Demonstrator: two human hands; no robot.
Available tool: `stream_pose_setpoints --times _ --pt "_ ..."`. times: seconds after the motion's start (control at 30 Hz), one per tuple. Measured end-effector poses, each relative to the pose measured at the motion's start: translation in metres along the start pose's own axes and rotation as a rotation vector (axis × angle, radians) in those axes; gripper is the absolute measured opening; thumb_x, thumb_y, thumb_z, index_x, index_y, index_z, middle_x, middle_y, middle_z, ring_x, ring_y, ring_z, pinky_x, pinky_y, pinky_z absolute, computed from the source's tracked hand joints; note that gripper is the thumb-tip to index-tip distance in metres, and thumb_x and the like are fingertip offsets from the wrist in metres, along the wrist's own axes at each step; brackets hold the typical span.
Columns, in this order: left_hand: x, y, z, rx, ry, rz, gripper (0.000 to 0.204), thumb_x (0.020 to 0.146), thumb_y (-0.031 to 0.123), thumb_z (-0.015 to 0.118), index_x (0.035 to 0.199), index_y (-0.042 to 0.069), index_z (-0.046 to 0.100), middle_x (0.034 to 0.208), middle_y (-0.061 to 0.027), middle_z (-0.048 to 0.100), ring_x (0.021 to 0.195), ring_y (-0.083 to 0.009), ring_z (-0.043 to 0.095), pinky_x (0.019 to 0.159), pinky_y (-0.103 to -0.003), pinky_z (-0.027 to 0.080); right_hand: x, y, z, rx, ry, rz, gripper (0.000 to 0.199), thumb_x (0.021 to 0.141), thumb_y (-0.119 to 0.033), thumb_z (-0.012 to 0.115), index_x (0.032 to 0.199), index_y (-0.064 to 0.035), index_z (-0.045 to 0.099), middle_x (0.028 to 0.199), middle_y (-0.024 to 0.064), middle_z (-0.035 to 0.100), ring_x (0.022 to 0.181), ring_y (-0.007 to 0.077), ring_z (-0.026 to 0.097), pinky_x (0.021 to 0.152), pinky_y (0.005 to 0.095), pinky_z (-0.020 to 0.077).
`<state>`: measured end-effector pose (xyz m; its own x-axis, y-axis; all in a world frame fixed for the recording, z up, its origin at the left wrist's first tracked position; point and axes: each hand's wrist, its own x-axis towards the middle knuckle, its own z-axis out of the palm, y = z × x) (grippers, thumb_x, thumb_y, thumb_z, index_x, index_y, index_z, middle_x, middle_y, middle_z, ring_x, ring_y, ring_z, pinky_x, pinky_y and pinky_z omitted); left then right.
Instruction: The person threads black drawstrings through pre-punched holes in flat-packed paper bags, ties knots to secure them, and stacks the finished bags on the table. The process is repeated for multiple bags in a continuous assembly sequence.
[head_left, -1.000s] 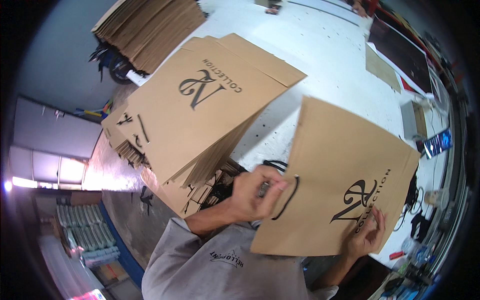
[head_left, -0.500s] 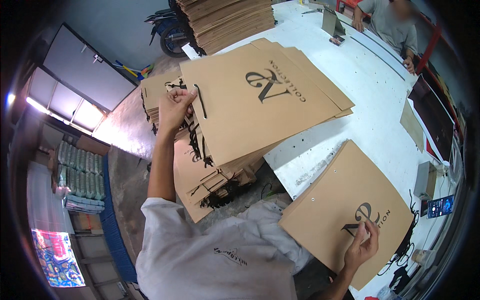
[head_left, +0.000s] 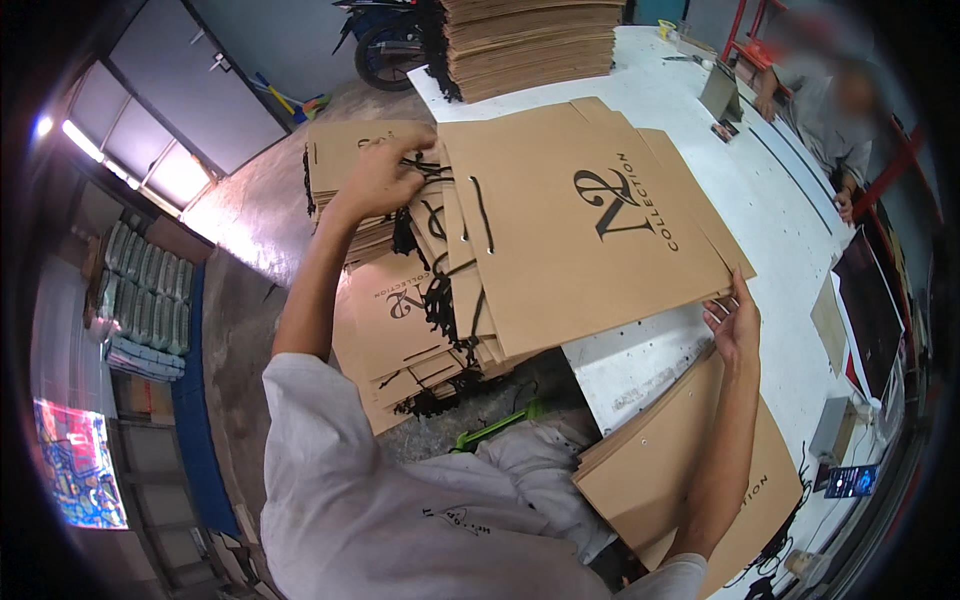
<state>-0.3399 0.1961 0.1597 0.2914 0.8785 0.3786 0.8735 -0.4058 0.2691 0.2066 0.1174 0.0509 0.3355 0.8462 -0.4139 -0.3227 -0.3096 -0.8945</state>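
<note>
A stack of brown paper bags (head_left: 550,270) with dark print and black cord handles lies on the near left part of the white table, its left side overhanging. At its upper left edge my left hand (head_left: 385,180) is curled beside the black cords (head_left: 432,170); what its fingers grip is partly hidden. My right hand (head_left: 735,320) holds the stack's lower right corner, thumb on top and fingers at the edge below. Under my right forearm rests a second pile of brown paper sheets or bags (head_left: 650,470) with small eyeleted holes and no cords visible in them.
More corded bags are piled at the left (head_left: 395,310), below table height. A tall bag stack (head_left: 530,50) stands at the table's far end. Across the white table (head_left: 690,90) another person (head_left: 830,130) sits. A phone (head_left: 852,482) and loose black cords (head_left: 775,540) lie at the right.
My right hand has moved from the lower right pile up to the big stack's corner. My left hand has shifted off the top bag's edge toward the cords. The view has turned slightly.
</note>
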Motion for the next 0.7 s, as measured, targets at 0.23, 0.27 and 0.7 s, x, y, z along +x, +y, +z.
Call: stream_pose_setpoints --times 0.23,0.27,0.7 --pt "-0.007 0.000 0.001 0.122 -0.131 0.040 0.028 0.086 0.012 0.070 0.113 0.007 0.073 0.100 -0.0121 0.072 0.111 -0.0312 0.063 0.113 -0.050 0.036 0.004 -0.001 0.016 0.191 0.024 -0.267 0.036 0.100 -0.020 0.067 0.126 0.0036 0.060 0.122 0.0125 0.066 0.106 0.0229 0.066 0.088 0.0359 0.0533" --pt "-0.011 -0.003 0.001 0.104 -0.126 0.059 0.026 0.087 0.012 0.069 0.111 0.006 0.073 0.099 -0.0130 0.072 0.109 -0.0319 0.063 0.110 -0.049 0.039 0.006 -0.001 0.013 0.220 0.008 -0.286 0.034 0.100 -0.018 0.066 0.125 0.0047 0.060 0.124 0.0135 0.066 0.108 0.0236 0.066 0.090 0.0370 0.0540" --pt "-0.089 -0.017 -0.032 -0.341 0.326 -0.114 0.020 0.087 0.001 0.061 0.103 -0.001 0.072 0.094 -0.0128 0.071 0.088 -0.0236 0.070 0.083 -0.035 0.054 0.029 -0.042 0.052 0.398 -0.296 -0.284 0.033 0.105 -0.015 0.057 0.130 0.0073 0.057 0.123 0.0161 0.068 0.111 0.0245 0.069 0.099 0.0376 0.0551"
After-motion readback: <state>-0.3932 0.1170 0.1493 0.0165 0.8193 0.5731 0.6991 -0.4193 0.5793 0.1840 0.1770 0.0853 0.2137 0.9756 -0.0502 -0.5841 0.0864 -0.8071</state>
